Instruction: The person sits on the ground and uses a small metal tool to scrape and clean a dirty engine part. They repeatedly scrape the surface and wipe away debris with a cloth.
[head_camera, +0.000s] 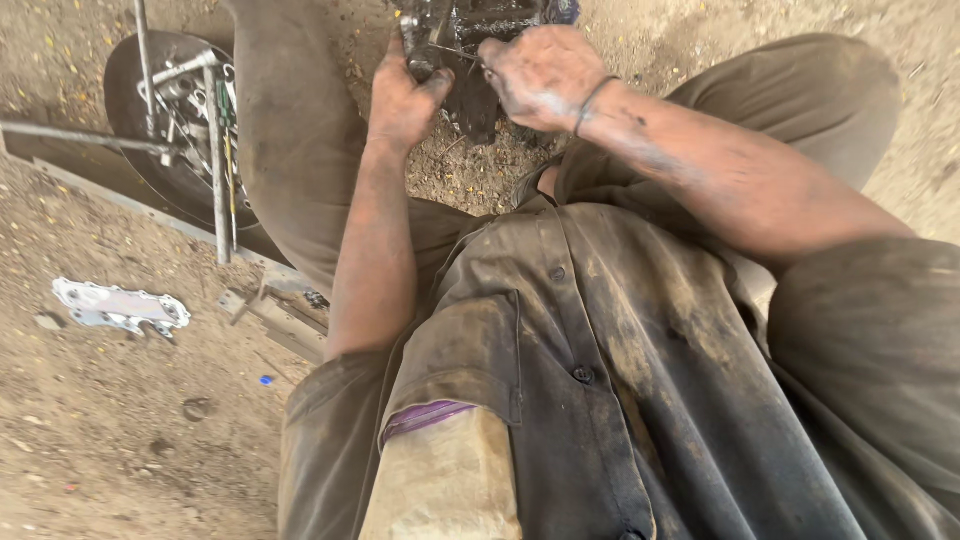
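Note:
A dark, greasy metal engine part (470, 60) rests on the dirt between my knees at the top of the view. My left hand (403, 95) grips its left side, fingers wrapped over the edge. My right hand (540, 72), with a thin band on the wrist, is closed on the part's right side and seems to pinch a thin metal pin or tool; what it holds is too small to tell. Both hands are smeared with grease. Much of the part is hidden behind my hands.
A round dark pan (150, 120) with several wrenches and tools lies at the upper left, with metal rods (215, 170) across it. A flat silvery gasket-shaped plate (120, 305) lies on the dirt at left. My knees flank the work area.

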